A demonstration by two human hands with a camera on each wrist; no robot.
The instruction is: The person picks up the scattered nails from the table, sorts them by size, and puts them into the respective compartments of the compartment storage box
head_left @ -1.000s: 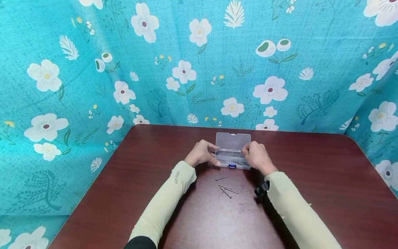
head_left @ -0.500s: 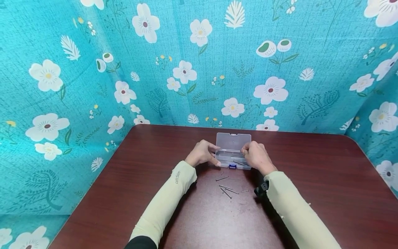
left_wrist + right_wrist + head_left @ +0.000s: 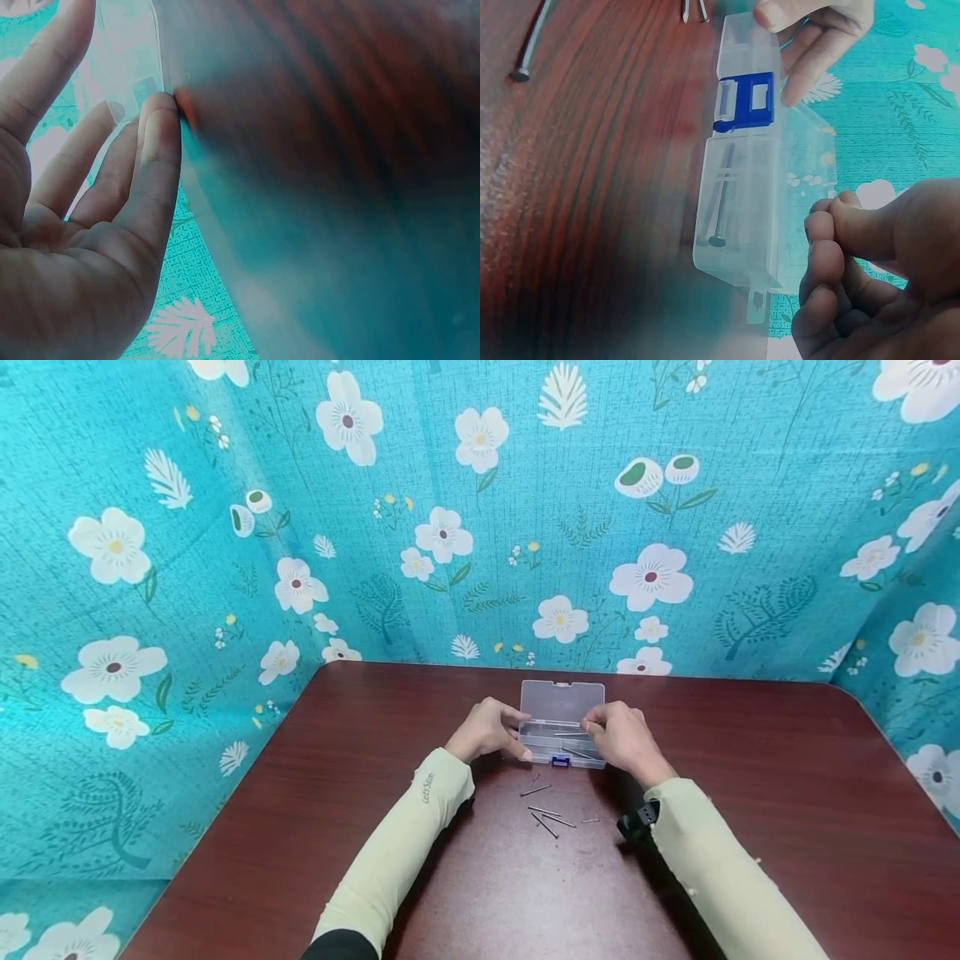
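Plastic box stays gripped by left fingers, and a nail now shows clearer beside curled right fingers, grasp unconfirmed, suggesting slight repositioning.

The box is near the far edge of the desk, between left hand and right hand. Several nails lie before it; one nail in its front compartment.

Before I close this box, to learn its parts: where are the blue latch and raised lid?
Blue latch (image 3: 742,103): right wrist view, front plate's middle.
Raised lid (image 3: 562,702): head view, panel's middle.
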